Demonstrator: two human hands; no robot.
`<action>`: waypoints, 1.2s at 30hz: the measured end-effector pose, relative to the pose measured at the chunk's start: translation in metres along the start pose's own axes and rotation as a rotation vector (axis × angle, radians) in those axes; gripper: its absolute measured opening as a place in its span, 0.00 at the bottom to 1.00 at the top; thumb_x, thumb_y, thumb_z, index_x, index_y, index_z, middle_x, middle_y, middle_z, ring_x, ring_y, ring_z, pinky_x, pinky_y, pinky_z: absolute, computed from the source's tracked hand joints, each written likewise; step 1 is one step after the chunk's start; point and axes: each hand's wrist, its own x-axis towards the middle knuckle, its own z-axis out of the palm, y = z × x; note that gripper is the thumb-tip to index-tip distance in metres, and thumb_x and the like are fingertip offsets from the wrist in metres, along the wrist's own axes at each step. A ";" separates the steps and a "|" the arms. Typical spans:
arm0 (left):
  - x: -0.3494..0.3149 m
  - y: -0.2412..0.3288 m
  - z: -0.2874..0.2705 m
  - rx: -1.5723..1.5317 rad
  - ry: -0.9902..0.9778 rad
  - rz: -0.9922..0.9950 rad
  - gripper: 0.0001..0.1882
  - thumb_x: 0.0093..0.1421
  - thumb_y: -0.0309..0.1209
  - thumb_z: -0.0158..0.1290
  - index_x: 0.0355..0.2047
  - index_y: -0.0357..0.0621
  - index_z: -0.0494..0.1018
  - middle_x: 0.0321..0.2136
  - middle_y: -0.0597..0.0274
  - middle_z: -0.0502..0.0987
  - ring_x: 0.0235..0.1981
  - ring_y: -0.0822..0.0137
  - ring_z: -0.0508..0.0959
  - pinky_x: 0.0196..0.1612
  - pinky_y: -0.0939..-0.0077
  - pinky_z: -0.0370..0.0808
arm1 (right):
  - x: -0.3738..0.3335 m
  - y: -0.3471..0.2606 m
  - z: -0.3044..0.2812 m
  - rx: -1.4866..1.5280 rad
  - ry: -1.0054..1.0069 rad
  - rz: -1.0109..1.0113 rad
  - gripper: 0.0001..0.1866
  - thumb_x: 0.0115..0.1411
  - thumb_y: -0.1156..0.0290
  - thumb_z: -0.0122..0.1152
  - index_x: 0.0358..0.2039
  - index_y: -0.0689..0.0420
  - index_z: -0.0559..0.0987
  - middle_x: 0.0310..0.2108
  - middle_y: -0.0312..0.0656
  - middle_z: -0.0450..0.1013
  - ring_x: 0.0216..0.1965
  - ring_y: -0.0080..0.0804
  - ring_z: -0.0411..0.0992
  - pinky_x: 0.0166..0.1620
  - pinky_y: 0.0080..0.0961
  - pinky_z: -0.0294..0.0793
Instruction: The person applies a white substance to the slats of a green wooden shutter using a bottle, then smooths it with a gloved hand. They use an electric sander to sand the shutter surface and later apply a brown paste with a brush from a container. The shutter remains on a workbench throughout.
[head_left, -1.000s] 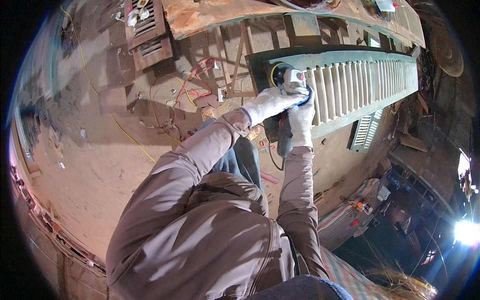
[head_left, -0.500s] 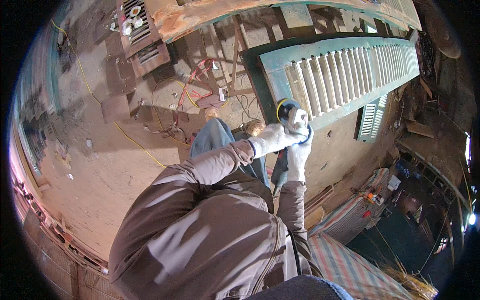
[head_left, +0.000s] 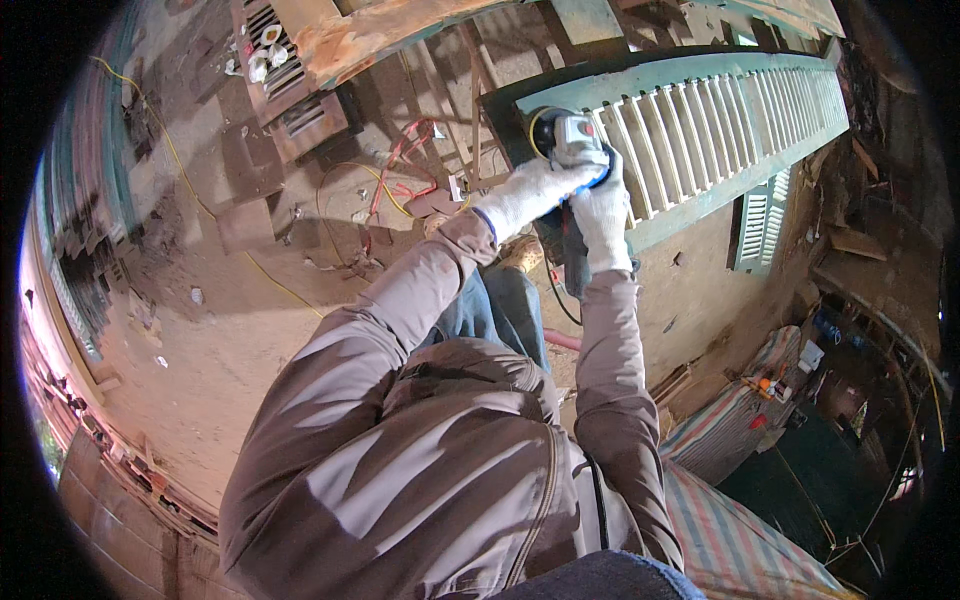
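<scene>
An angle grinder (head_left: 577, 139) with a grey metal head and a round, yellow-edged disc (head_left: 543, 131) is held in both white-gloved hands. My left hand (head_left: 540, 192) is closed around the front of the tool, just behind the head. My right hand (head_left: 604, 215) wraps the grinder's body, whose dark rear end and cord hang below it. The disc is over the left end of a louvered wooden shutter (head_left: 690, 214) with a worn green frame and pale bare slats. Whether it touches the wood I cannot tell.
Beyond the shutter lies another long wooden frame (head_left: 400, 40). A smaller green shutter (head_left: 763, 222) is on the ground at right. Red hose (head_left: 392, 165) and a yellow cord (head_left: 170, 140) cross the dirt floor at left. Striped sheeting (head_left: 740, 530) is at lower right.
Both hands have carried the grinder away from me, from the shutter's near left corner toward its far left corner. My arms are stretched further out, and the view has shifted slightly.
</scene>
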 end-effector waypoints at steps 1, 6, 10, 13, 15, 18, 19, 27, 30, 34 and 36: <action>-0.012 0.001 0.014 -0.116 0.006 0.024 0.32 0.56 0.61 0.63 0.39 0.42 0.84 0.30 0.61 0.83 0.32 0.71 0.81 0.37 0.74 0.77 | -0.011 0.010 -0.005 -0.012 0.043 0.005 0.42 0.52 0.47 0.75 0.63 0.53 0.70 0.45 0.59 0.80 0.48 0.56 0.80 0.47 0.45 0.78; -0.038 -0.026 0.060 -0.145 -0.139 0.007 0.29 0.58 0.56 0.63 0.45 0.44 0.82 0.30 0.63 0.83 0.24 0.72 0.81 0.26 0.76 0.77 | -0.069 0.051 -0.025 0.025 0.099 0.163 0.44 0.52 0.53 0.77 0.65 0.55 0.68 0.46 0.60 0.80 0.49 0.53 0.80 0.50 0.42 0.78; -0.032 -0.079 0.103 0.200 -0.134 -0.002 0.32 0.55 0.62 0.62 0.43 0.45 0.83 0.34 0.55 0.85 0.39 0.62 0.85 0.44 0.68 0.79 | -0.115 0.104 -0.031 0.296 0.214 0.248 0.43 0.50 0.59 0.79 0.65 0.54 0.69 0.48 0.52 0.80 0.49 0.39 0.80 0.51 0.36 0.78; -0.044 -0.067 0.096 0.336 -0.233 -0.097 0.35 0.54 0.64 0.62 0.44 0.45 0.84 0.35 0.52 0.86 0.41 0.59 0.86 0.46 0.67 0.79 | -0.129 0.078 -0.037 0.229 0.221 0.291 0.44 0.50 0.59 0.80 0.65 0.54 0.68 0.47 0.53 0.81 0.48 0.38 0.80 0.51 0.37 0.78; -0.051 -0.063 0.079 0.336 -0.188 -0.030 0.35 0.53 0.64 0.63 0.43 0.44 0.84 0.35 0.52 0.85 0.41 0.58 0.86 0.46 0.67 0.79 | -0.125 0.084 -0.026 0.169 0.224 0.217 0.44 0.51 0.54 0.79 0.65 0.53 0.68 0.45 0.55 0.81 0.46 0.43 0.82 0.49 0.39 0.79; -0.036 -0.055 0.052 0.204 -0.097 -0.147 0.35 0.52 0.65 0.64 0.38 0.40 0.84 0.32 0.52 0.85 0.32 0.62 0.86 0.38 0.67 0.81 | -0.098 0.036 -0.020 0.043 0.149 0.218 0.45 0.51 0.49 0.77 0.66 0.52 0.67 0.44 0.60 0.80 0.47 0.56 0.80 0.47 0.44 0.79; -0.021 -0.082 0.048 0.136 -0.077 -0.098 0.36 0.52 0.64 0.65 0.37 0.38 0.84 0.32 0.52 0.85 0.29 0.63 0.86 0.35 0.68 0.81 | -0.089 0.029 -0.019 0.048 0.126 0.190 0.45 0.51 0.48 0.76 0.66 0.51 0.67 0.44 0.61 0.80 0.47 0.60 0.79 0.46 0.46 0.79; -0.052 -0.082 0.110 0.378 -0.300 0.222 0.28 0.60 0.53 0.63 0.46 0.39 0.81 0.34 0.53 0.84 0.41 0.65 0.85 0.46 0.68 0.78 | -0.142 0.086 -0.051 0.057 0.212 0.314 0.46 0.49 0.50 0.79 0.65 0.53 0.69 0.45 0.60 0.80 0.47 0.53 0.81 0.48 0.42 0.79; -0.052 -0.124 0.137 0.380 -0.295 0.207 0.25 0.61 0.55 0.61 0.48 0.51 0.82 0.39 0.53 0.84 0.43 0.63 0.83 0.47 0.69 0.78 | -0.165 0.106 -0.063 0.169 0.246 0.329 0.44 0.49 0.57 0.80 0.64 0.57 0.69 0.45 0.56 0.81 0.47 0.44 0.82 0.49 0.38 0.79; -0.066 -0.072 0.140 0.467 -0.260 -0.149 0.26 0.58 0.57 0.64 0.45 0.50 0.83 0.30 0.57 0.84 0.29 0.67 0.84 0.36 0.71 0.80 | -0.166 0.108 -0.058 0.261 0.276 0.275 0.44 0.50 0.59 0.79 0.64 0.58 0.68 0.45 0.57 0.81 0.48 0.47 0.82 0.49 0.39 0.79; -0.056 -0.100 0.133 0.711 -0.243 0.189 0.21 0.61 0.51 0.62 0.46 0.52 0.83 0.33 0.58 0.84 0.30 0.67 0.84 0.36 0.70 0.79 | -0.154 0.099 -0.062 0.153 0.200 0.292 0.42 0.52 0.59 0.77 0.65 0.56 0.68 0.45 0.58 0.81 0.48 0.52 0.81 0.48 0.40 0.79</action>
